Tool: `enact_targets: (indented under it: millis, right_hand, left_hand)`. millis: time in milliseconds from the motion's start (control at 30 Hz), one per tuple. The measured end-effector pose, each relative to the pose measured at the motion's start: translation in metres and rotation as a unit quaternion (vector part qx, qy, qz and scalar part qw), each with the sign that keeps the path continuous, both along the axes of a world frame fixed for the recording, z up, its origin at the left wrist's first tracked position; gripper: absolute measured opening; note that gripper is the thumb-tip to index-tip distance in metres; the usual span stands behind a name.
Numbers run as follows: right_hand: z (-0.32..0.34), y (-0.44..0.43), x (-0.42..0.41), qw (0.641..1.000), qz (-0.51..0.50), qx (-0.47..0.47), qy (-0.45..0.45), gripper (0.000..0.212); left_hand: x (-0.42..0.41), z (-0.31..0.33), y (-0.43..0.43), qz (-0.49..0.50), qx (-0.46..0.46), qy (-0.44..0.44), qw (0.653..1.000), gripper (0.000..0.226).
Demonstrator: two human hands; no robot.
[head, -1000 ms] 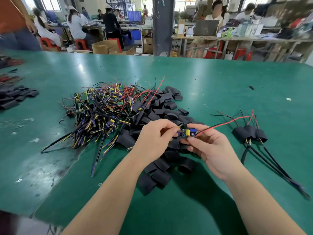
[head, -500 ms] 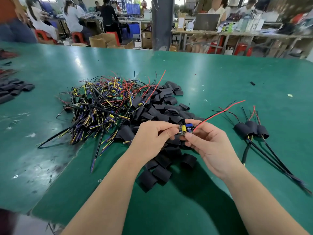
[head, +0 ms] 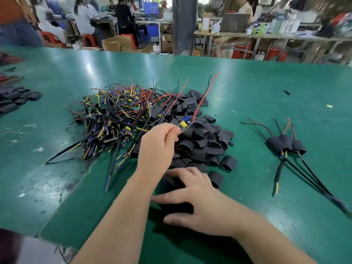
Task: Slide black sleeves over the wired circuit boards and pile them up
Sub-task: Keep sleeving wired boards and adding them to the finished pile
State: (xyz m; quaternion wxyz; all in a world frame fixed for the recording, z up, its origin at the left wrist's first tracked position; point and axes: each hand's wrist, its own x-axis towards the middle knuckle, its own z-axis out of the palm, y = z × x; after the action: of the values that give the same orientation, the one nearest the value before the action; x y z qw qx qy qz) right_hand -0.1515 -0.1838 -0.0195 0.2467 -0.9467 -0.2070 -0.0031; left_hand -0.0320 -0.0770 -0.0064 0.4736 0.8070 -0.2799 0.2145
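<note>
Left grip: you pinched a small wired circuit board (head: 184, 124) between the thumb and fingertips of your left hand (head: 159, 147) and held it raised above the sleeve pile.
Held board: it was bare, with a yellow and a blue component showing. Its red wire (head: 204, 94) ran up and away from you.
Right hand: your right hand (head: 198, 199) lay palm down with the fingers spread and uncurled. It touched loose sleeves at the near edge of the pile, and blur hid the finer contact.
Sleeve pile: the empty black sleeves (head: 202, 141) lay heaped at the centre of the green table (head: 266, 88), many with an open end showing.
Bare boards: a tangled heap of wired boards (head: 114, 119) lay just left of the sleeves, touching them.
Filled sleeves: three sleeved boards (head: 285, 144) lay together to your right, well apart from the pile. Each sleeve enclosed its board, with thin wires leaving the far end and black cables the near end.
Far left: more black sleeves (head: 17, 100) sat at the table edge.
</note>
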Motion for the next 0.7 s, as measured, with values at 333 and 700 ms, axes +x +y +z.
enact_targets:
  millis: [333, 700]
  right_hand:
    - [-0.002, -0.030, 0.016, 0.987, -0.147, -0.044, -0.046, 0.035]
    - [0.011, -0.031, 0.060, 0.937, -0.335, -0.018, -0.100, 0.045]
  left_hand:
    - [0.010, -0.002, 0.010, 0.022, 0.004, 0.017, 1.000, 0.021]
    - [0.010, -0.004, 0.015, 0.018, -0.005, 0.029, 0.999, 0.020]
